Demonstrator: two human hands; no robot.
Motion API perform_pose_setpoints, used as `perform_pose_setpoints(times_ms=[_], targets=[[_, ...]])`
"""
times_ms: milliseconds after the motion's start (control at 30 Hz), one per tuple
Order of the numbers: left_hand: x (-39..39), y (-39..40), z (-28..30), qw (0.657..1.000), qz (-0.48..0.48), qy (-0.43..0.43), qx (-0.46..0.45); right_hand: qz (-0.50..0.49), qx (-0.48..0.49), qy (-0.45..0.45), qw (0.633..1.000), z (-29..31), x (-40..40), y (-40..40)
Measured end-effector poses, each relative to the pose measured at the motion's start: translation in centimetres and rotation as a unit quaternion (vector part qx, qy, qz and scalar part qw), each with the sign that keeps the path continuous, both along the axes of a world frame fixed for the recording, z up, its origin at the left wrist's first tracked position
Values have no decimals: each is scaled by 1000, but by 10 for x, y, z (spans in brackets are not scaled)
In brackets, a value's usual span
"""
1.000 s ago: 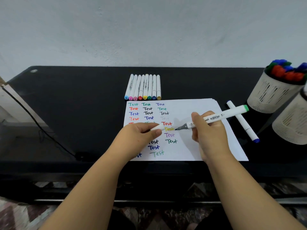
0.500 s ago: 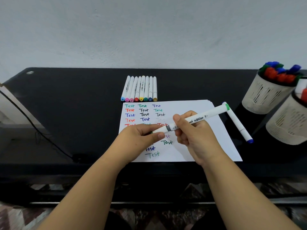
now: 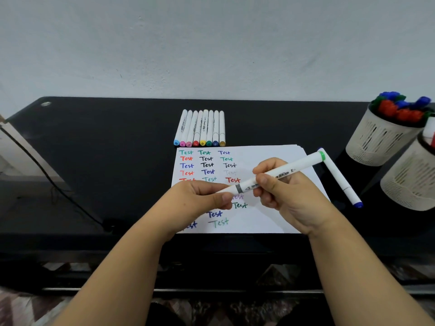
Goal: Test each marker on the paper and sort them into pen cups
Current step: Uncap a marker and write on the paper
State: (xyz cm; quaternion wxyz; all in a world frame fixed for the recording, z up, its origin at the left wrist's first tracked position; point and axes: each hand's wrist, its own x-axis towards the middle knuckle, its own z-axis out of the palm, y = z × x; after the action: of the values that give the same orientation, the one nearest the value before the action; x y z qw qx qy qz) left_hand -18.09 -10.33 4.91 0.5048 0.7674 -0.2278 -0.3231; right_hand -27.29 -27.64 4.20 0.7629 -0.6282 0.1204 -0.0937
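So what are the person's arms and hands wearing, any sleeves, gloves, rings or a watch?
Nothing shows on them. The left hand and right hand are bare, with no gloves or visible rings. Both forearms are bare up to the picture's bottom edge: no sleeves, watch or bracelet in view. Fingernails look short and unpainted.

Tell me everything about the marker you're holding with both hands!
The green-ended marker is a long white plastic barrel with a green ring at its far end, a grey band near the middle and small black print. It slants above the test paper. The right hand grips its middle; the left hand pinches its near, capped end.
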Motion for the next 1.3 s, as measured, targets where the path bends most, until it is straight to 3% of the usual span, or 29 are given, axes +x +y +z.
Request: perform_pose_setpoints(times_ms=[667, 933, 1033, 1133, 1233, 1300], targets=[[7, -4, -12, 999, 43, -11, -19, -29, 63, 12, 998, -11, 20, 14], [-1, -7, -6, 996, 68, -54, -15, -214, -12, 7, 977, -10, 25, 21], [-2, -4, -8, 995, 78, -59, -18, -300, -96, -4, 949, -12, 20, 18], [-4, -1, -9, 995, 80, -60, -19, -286, -283, -57, 914, -12, 13, 19], [-7, 2, -7, 994, 82, -64, -20, -203, -509, -47, 835, -14, 11, 24], [-10, 5, -4, 995, 82, -60, -21, -181, -589, -54, 786, -17, 11, 24]])
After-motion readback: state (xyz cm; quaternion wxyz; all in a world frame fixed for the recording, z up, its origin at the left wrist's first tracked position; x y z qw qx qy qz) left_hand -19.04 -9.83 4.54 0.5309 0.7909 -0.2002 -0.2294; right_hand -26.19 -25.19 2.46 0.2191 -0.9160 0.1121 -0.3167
